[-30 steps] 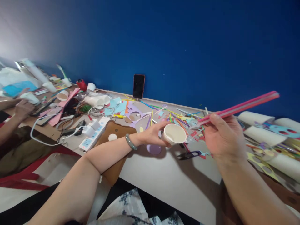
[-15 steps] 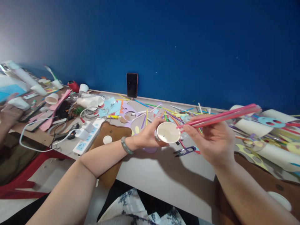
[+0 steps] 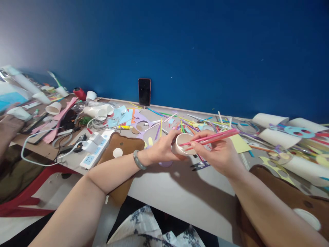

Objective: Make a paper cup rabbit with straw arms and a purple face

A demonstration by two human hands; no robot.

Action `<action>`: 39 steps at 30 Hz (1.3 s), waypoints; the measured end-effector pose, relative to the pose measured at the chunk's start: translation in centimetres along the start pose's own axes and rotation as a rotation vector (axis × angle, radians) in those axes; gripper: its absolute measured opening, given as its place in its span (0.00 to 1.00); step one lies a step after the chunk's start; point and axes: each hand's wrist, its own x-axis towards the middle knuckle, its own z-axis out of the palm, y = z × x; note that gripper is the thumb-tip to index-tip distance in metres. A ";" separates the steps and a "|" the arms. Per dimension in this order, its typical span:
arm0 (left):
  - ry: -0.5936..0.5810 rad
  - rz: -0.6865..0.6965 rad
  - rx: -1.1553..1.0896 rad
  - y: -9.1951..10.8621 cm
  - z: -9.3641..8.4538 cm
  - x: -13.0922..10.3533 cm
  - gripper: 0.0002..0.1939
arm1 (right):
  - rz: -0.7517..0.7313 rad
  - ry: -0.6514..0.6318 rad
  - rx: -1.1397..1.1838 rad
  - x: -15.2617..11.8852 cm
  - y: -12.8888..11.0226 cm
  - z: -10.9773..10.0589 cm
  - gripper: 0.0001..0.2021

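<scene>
Behind right hand and pink straws, paper cup partly hidden

Blue wall behind grey table

Left hand gripped white cup. Right hand held pink straws, tips at cup's mouth. Phone leaned on wall.

A smooth grey-green bangle rings the left wrist; white clothing with dark-blue patterning shows at the frame's bottom centre.
</scene>
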 end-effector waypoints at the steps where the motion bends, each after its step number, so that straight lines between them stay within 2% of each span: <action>1: -0.009 -0.009 -0.007 0.1 0.0 -0.1 0.42 | -0.003 0.013 -0.006 -0.1 0.0 0.0 0.04; 6: 0.004 0.016 -0.101 0.4 0.5 -0.2 0.40 | -0.075 0.124 -0.181 -0.5 -0.3 0.0 0.05; 11: -0.001 0.014 -0.240 0.1 0.8 -0.4 0.41 | -0.226 0.152 -0.330 -1.1 -0.6 0.2 0.08; 13: -0.003 0.003 -0.275 0.0 0.9 -0.4 0.41 | -0.263 0.161 -0.337 -1.2 -0.6 0.3 0.09; 18: -0.001 -0.026 -0.288 0.1 0.8 -0.3 0.39 | -0.213 0.144 -0.335 -1.4 -0.9 0.4 0.10; 22: -0.007 -0.029 -0.257 0.3 0.7 -0.2 0.38 | -0.260 0.167 -0.307 -1.3 -1.0 0.4 0.10; 27: -0.023 0.003 -0.210 0.4 0.7 -0.3 0.38 | -0.295 0.176 -0.302 -1.2 -0.7 0.6 0.09; 32: -0.005 0.043 -0.179 0.3 0.9 -0.3 0.40 | -0.436 0.248 -0.255 -1.1 0.0 1.0 0.07; 39: -0.020 0.152 -0.109 1.5 0.3 -0.4 0.33 | -0.496 0.322 -0.216 -1.1 0.0 1.5 0.08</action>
